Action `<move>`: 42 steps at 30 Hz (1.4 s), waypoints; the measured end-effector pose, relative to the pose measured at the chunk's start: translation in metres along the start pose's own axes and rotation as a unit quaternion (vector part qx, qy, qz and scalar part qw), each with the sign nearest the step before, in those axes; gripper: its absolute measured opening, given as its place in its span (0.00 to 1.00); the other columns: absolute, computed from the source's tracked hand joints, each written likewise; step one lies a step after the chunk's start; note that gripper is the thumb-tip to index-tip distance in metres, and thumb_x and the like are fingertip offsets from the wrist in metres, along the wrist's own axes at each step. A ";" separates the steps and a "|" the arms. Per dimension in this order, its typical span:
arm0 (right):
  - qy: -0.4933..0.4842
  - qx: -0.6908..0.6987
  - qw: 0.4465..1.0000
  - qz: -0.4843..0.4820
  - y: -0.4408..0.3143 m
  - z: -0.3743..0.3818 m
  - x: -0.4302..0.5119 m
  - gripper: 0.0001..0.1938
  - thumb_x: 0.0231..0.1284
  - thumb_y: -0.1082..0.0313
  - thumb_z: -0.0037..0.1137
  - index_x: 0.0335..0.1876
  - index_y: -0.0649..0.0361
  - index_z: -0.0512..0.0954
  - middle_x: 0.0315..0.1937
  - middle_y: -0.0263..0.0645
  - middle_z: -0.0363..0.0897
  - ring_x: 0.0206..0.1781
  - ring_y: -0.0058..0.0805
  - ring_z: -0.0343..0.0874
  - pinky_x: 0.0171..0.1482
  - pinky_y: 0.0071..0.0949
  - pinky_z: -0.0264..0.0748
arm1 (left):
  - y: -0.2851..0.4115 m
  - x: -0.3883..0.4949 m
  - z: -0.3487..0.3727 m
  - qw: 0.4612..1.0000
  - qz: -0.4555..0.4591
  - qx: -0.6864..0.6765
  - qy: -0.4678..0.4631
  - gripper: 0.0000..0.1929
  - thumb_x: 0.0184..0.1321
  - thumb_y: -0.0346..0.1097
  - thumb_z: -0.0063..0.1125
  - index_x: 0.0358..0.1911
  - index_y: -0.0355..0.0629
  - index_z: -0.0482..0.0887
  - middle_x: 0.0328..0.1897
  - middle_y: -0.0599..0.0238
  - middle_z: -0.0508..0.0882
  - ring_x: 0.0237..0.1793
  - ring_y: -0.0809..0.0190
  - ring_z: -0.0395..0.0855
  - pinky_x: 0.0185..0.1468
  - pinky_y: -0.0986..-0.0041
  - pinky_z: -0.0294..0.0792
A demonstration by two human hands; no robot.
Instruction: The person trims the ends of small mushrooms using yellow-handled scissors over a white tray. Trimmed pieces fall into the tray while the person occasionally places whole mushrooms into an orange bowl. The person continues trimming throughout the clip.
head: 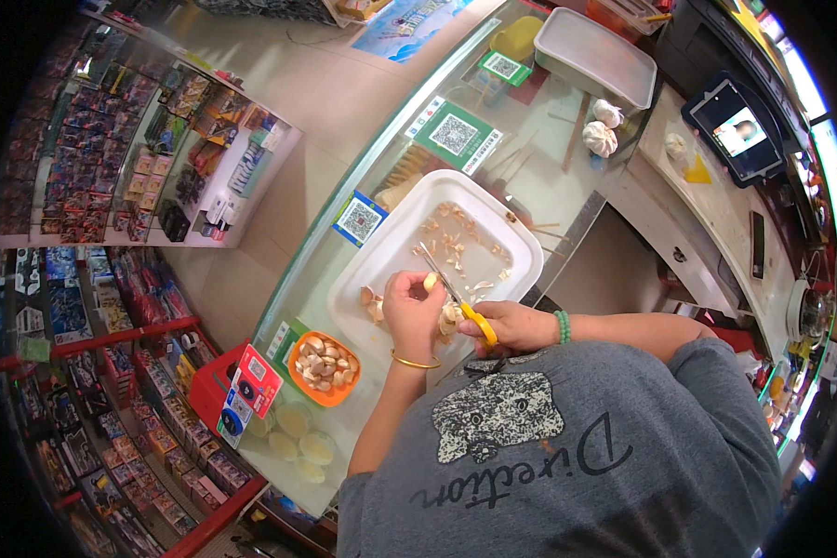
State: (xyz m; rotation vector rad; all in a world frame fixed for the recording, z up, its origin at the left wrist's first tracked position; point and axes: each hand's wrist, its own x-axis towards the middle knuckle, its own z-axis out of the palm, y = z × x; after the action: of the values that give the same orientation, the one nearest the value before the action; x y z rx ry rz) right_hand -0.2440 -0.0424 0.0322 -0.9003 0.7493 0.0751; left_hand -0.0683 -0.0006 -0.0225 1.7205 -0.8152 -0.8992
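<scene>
My left hand (411,310) pinches a pale garlic clove (430,282) between thumb and fingers above a white plastic tray (363,261). In my right hand (513,324) is a pair of scissors (469,311) with yellow handles. The blades point away from me, right beside the clove; whether they touch it I cannot tell. Bits of garlic skin (453,244) lie scattered over the tray's far part. More garlic (450,317) lies under the scissors, partly hidden by my hands. Left of my left wrist, an orange bowl (357,390) holds several garlic cloves (323,359).
The tray stands on a glass display counter (349,328). Whole garlic bulbs (600,139) and a lidded plastic container (596,56) are at its far right. Printed code cards (453,132) lie along the counter. A tablet (736,129) stands on the desk at right. Stocked shelves (132,153) fill the left.
</scene>
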 end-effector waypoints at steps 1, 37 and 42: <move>0.003 0.009 1.000 0.005 0.000 0.000 0.001 0.28 0.59 0.40 0.52 0.49 0.60 0.73 0.24 0.33 0.74 0.20 0.15 0.65 0.23 0.17 0.62 | -0.001 0.001 0.001 1.000 -0.003 0.020 -0.002 0.07 0.46 0.25 0.63 0.30 0.36 0.79 0.31 0.67 0.77 0.27 0.72 0.76 0.33 0.81 0.70; -0.012 0.055 0.998 -0.004 0.001 -0.019 -0.003 0.27 0.58 0.39 0.52 0.46 0.59 0.70 0.26 0.34 0.74 0.17 0.15 0.65 0.18 0.16 0.60 | 0.010 0.031 -0.055 0.977 0.017 0.193 -0.092 0.07 0.51 0.26 0.58 0.34 0.34 0.80 0.28 0.61 0.81 0.27 0.64 0.79 0.35 0.75 0.73; -0.013 0.059 0.998 0.004 -0.003 -0.018 -0.006 0.27 0.58 0.42 0.54 0.48 0.60 0.70 0.26 0.34 0.74 0.17 0.15 0.66 0.18 0.17 0.60 | 0.023 0.018 -0.038 0.988 -0.015 -0.051 -0.142 0.06 0.55 0.25 0.57 0.36 0.35 0.80 0.31 0.69 0.80 0.27 0.75 0.77 0.33 0.83 0.71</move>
State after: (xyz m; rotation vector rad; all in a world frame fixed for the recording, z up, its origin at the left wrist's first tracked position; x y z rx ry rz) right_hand -0.2568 -0.0560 0.0311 -0.7819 0.7254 0.0494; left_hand -0.0289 -0.0054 0.0050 1.5395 -0.9134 -1.2060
